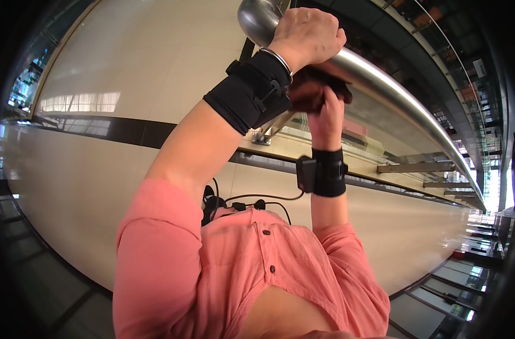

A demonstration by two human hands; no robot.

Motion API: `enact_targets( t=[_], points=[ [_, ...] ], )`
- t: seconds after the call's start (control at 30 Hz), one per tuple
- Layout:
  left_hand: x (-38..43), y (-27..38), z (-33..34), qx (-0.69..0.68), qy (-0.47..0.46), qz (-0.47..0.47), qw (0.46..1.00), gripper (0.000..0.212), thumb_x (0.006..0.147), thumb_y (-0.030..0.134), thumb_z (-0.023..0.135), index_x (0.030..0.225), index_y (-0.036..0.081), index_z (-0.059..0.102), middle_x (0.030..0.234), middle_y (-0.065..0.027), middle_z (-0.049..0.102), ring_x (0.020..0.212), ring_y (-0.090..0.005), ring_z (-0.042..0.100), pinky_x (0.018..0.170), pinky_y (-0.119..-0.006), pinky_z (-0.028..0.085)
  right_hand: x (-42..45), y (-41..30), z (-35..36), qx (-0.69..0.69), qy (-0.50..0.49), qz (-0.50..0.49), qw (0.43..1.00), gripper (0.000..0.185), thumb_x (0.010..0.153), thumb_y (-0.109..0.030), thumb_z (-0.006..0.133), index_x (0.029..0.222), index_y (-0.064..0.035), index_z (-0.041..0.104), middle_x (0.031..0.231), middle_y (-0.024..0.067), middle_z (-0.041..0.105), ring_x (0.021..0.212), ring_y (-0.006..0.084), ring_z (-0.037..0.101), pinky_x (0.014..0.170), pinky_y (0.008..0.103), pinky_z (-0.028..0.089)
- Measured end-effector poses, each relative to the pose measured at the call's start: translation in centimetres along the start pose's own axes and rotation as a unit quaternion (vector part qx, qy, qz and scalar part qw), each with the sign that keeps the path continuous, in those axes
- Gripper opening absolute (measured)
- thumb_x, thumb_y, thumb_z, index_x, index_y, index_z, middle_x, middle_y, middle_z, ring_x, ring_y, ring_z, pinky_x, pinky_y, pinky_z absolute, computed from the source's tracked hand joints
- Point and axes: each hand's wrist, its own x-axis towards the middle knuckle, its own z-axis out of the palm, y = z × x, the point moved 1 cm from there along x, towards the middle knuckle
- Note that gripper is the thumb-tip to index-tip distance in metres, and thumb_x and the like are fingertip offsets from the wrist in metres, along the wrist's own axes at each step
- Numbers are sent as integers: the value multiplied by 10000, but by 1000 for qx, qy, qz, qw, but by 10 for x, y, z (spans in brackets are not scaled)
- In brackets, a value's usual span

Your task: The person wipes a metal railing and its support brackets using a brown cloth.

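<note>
My left hand (309,36), with a metal bangle (278,59) at its wrist, is closed over the top of a round, polished metal handrail (380,76). Its fingertips are hidden on the far side, so I cannot tell whether it also grips cloth. Just below the rail my right hand (328,114) pinches a dark reddish-brown cloth (308,91), thumb uppermost. The cloth is bunched under the rail between both hands and slightly blurred. Black wrist bands (251,91) are strapped around both forearms.
The handrail bends at its upper-left end (255,21) and runs far off to the right. Metal posts (414,168) and a glass panel (363,114) stand below it. A black cable (266,195) hangs from the right wrist device. Pale floor tiles (92,169) have a dark stripe.
</note>
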Motion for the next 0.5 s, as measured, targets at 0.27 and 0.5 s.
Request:
enact_targets(
  t=[0.27,0.5],
  points=[
    [-35,-8,0,-162,294,224,915,57,751,123,635,717,79,623,634,-64,598,702,-305,622,606,-341,510,-68,-52,28,-352,-6,-8,936,386,955,-214,545,1267,0,471,1185,59,556,1095,140,505,950,284,405],
    [-173,18,71,-450,-45,34,891,803,716,59,720,1405,123,314,1314,-156,399,1220,-366,395,981,-411,393,-81,-61,43,-364,-48,195,909,563,986,-452,373,1236,42,479,1122,75,586,1004,160,548,863,320,452]
  ],
)
